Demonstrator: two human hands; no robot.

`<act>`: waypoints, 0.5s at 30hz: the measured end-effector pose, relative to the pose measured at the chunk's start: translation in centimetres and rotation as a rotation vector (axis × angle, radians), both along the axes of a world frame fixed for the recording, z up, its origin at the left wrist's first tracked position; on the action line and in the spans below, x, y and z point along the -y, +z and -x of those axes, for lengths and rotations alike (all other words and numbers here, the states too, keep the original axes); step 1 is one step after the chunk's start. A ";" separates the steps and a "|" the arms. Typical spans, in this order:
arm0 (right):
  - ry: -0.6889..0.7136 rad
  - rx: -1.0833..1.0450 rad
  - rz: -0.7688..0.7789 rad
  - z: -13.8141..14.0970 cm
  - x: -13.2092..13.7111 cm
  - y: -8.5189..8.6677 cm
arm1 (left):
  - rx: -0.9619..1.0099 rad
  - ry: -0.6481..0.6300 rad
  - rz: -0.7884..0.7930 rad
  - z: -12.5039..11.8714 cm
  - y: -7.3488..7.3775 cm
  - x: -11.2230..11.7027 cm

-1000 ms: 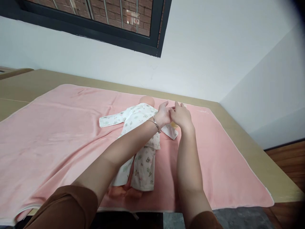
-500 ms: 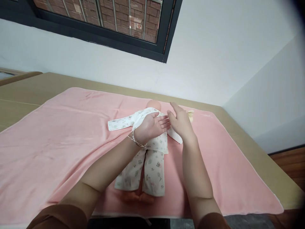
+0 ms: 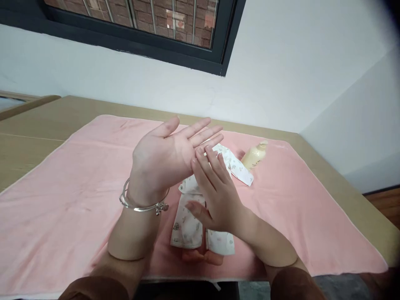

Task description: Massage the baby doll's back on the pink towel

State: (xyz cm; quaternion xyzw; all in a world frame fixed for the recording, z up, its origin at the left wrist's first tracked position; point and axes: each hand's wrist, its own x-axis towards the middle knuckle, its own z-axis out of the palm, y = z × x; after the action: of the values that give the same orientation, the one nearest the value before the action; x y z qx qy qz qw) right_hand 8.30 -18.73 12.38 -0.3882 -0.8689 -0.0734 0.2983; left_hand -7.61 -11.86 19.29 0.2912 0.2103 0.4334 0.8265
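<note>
My left hand [image 3: 175, 154] is raised with the palm up and its fingers spread; a silver bracelet [image 3: 140, 206] circles the wrist. Back upward, my right hand [image 3: 217, 191] has its fingers stretched out, their tips at the lower edge of the left palm. Neither hand holds anything. Beneath them lies a baby doll in white patterned clothes, its trouser leg [image 3: 187, 225] and one sleeve [image 3: 242, 171] showing. The doll's feet [image 3: 203, 257] stick out at the bottom. My hands hide its head and most of its top.
A pink blanket [image 3: 71, 187] covers much of the wooden table [image 3: 37, 146]. Right of the doll, a pale yellow pump bottle [image 3: 254, 155] lies on the blanket. Beyond the table are a white wall [image 3: 275, 71] and a dark-framed window [image 3: 175, 56].
My left hand has come up closer to the camera and turned its palm into view. The right hand has moved down and left, turning over beside it. The bottle shows more fully.
</note>
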 end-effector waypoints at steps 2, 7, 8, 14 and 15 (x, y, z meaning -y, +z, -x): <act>0.075 -0.031 -0.079 -0.2 0.4 -0.1 | 0.182 -0.091 0.046 -0.6 1.0 1.5; 0.092 -0.148 -0.064 -1.7 0.0 0.5 | 0.289 -0.108 0.103 -4.2 0.7 4.5; 0.066 -0.176 -0.061 -2.1 -0.2 0.7 | 0.272 -0.089 0.097 -4.9 0.4 5.0; -0.136 -0.330 -0.147 -5.6 -2.3 1.9 | 0.239 -0.215 0.015 -7.6 -1.5 6.5; -0.150 -0.354 -0.161 -5.9 -2.6 1.9 | 0.219 -0.229 0.018 -7.7 -1.6 6.5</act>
State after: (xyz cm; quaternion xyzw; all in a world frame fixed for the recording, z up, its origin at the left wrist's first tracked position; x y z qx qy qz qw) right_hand 14.18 -16.13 14.32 -0.4335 -0.7629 -0.0952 0.4701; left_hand 0.06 -18.34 17.70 0.2567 0.0880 0.3634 0.8912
